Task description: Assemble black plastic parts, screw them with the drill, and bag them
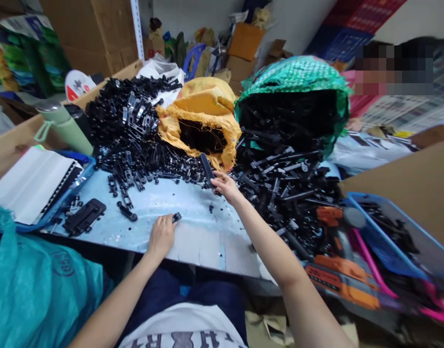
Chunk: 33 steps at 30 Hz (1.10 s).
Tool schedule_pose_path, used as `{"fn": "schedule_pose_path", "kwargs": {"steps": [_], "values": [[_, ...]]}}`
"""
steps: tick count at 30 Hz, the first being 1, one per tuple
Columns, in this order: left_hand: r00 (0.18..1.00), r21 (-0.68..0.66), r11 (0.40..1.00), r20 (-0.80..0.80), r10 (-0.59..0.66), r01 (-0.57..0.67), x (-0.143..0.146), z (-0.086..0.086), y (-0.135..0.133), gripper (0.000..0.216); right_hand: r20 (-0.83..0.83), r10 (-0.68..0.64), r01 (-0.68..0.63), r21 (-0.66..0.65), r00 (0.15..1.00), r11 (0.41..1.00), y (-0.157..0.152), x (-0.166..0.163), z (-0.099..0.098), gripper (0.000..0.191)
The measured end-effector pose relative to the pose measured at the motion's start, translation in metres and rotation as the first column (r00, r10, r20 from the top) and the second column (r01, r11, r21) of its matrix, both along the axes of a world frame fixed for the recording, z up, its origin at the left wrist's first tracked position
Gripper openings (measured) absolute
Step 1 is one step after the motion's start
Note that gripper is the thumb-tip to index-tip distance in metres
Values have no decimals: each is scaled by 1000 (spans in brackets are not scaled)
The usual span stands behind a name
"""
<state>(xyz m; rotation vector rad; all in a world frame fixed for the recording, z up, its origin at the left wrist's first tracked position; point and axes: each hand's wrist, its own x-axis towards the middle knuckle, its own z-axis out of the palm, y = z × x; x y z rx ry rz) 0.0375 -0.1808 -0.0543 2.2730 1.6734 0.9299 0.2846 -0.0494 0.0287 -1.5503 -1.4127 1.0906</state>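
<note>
Along the left edge of the table [149,200], a stack of white papers [29,181] is held in a blue tray [87,175], with a pale green tumbler [71,130] placed behind it. Below the front left corner, a teal sack [44,290] is seen. Just right of the tray, a flat black block [84,216] is laid near the front edge. Toward the back left, small black clips [135,113] are heaped. Near the middle of the front edge, a small black piece [176,217] is held at the curled, nearly closed fingertips of the left hand [162,236], which is rested on the surface. Behind, a yellow sack [207,94] is set with its frayed mouth faced forward. Before that mouth, a black bar [207,170] is pinched, tilted, by its lower end between the thumb and fingers of the right hand [225,187]. Farther right, longer black parts [276,193] are spread before an open green sack [294,72]. Toward the front right corner, an orange power tool [341,278] is placed, beside a blue basket [425,241] in which dark parts are contained.
</note>
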Motion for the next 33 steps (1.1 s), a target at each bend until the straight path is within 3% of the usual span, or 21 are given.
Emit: {"fn": "schedule_pose_path", "kwargs": {"steps": [2,3,6,10,13,15,20,24,26,28,30,33], "values": [[994,-15,999,104,-27,28,-3,4,-1,26,-17,167,-167,17,986,986,-52,15,-4,62],[987,-32,998,153,-46,51,-5,7,-2,27,54,268,-269,11,962,963,-77,21,-6,61],[961,-113,987,263,-83,116,-6,18,-8,25,437,468,-494,-60,768,867,-133,23,-12,56],[926,-275,952,377,-20,133,2,33,-17,24,773,388,-613,2,502,790,-155,-8,-20,53],[880,-335,933,473,48,129,6,40,-23,32,880,249,-568,28,405,822,-156,-33,-22,51],[851,-332,938,517,90,102,5,40,-26,34,903,186,-541,60,387,839,-164,-42,-20,52],[803,-317,948,572,169,27,-2,30,-33,35,854,237,-675,166,463,719,-201,-42,-21,41],[785,-279,958,608,120,70,0,26,-40,37,806,304,-646,123,508,753,-195,-46,-31,48],[776,-281,952,625,86,121,4,26,-44,38,728,354,-597,94,587,797,-185,-49,-35,46],[751,-303,934,657,62,189,10,29,-46,39,542,325,-441,96,775,892,-177,-51,-36,46],[721,-311,921,691,50,235,16,33,-47,40,238,273,-287,23,932,958,-174,-52,-33,51],[727,-259,936,686,3,240,24,43,-43,39,-117,258,-270,-99,959,958,-173,-50,-26,58]]}}
